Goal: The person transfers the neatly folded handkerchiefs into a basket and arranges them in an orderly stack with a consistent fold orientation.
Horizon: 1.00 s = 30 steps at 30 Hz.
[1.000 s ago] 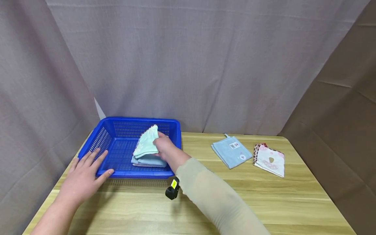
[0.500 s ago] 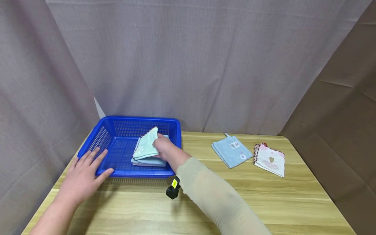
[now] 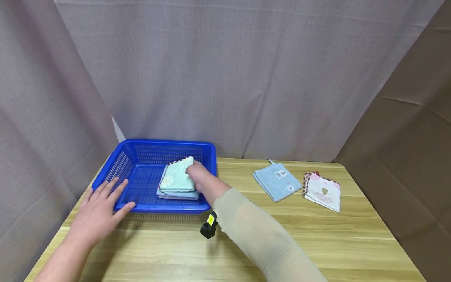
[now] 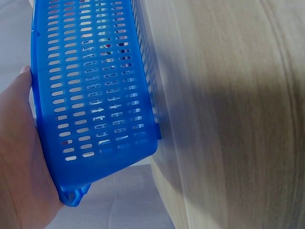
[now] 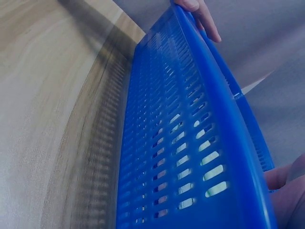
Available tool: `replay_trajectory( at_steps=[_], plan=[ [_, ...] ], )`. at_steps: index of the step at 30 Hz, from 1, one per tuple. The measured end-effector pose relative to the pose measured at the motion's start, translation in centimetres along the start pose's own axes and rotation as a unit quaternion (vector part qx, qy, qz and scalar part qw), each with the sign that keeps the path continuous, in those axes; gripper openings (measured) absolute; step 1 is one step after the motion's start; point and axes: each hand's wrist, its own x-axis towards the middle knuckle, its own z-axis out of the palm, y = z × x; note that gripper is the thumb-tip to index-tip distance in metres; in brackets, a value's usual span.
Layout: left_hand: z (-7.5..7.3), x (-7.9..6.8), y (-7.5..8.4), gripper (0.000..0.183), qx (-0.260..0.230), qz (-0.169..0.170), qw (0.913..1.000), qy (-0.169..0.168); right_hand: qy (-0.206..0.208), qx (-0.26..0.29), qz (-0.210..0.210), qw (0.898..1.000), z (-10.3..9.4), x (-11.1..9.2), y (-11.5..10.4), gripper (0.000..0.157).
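I have a perforated blue plastic basket (image 3: 162, 208) on the wood-grained worktop (image 3: 169, 250); inside, atop a cloth stack (image 3: 177, 195), a soft mint cloth (image 3: 177, 175), square-folded, pale-flowered, check-edged. My right grip (image 3: 201, 177) pinches its side; my left grip (image 3: 96, 213) spreads wide over the rim.

from overhead, the head view looks forward and down on the basket (image 3: 145, 181); both wrist views share it, close up, side-on.
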Motion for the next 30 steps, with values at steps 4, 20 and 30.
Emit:
replay_trajectory(
  at_steps=[4, 20, 30],
  plan=[
    [0.0, 0.0, 0.0, 0.073, 0.0, 0.0, 1.0, -0.001, 0.014, -0.012, -0.024, 1.0, 0.1, -0.1, -0.1, 0.072],
    [0.0, 0.1, 0.1, 0.075, -0.001, -0.002, 1.0, -0.002, 0.073, -0.036, -0.048, 0.996, 0.2, -0.6, -0.4, 0.066],
    [-0.1, 0.0, 0.1, 0.074, -0.001, -0.004, 1.0, -0.005, 0.08, -0.054, -0.085, 0.992, 0.4, -2.2, -0.7, 0.064]
  ],
)
